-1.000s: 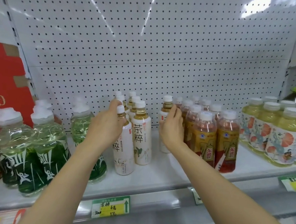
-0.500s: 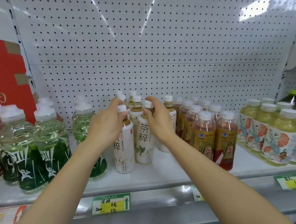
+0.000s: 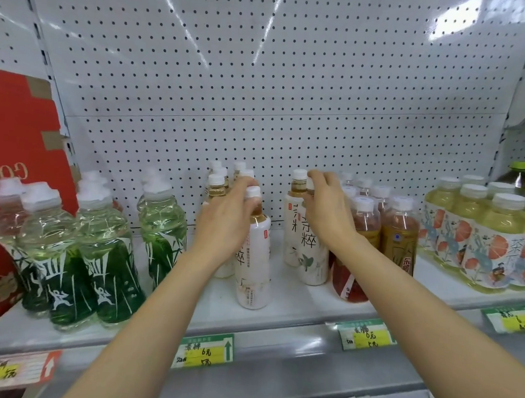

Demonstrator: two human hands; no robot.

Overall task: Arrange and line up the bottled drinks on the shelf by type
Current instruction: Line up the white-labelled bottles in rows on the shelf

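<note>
White tea bottle point(image 3: 254, 260) gripped by left hand point(image 3: 222, 224); right hand point(image 3: 327, 212) grips 2nd bottle point(image 3: 312, 252)

"茶粹" on the white bottle point(image 3: 312, 252) and green price tag point(image 3: 204, 350).

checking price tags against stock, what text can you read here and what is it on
"茶粹": white-labelled tea bottle under the right hand.
"粹": white bottle in the left hand.
"茶粹 6元": green price tag.
"GOO", mirrored: red carton.
"茶": orange-patterned bottles.
Other tags: handwriting too blurred.
</note>
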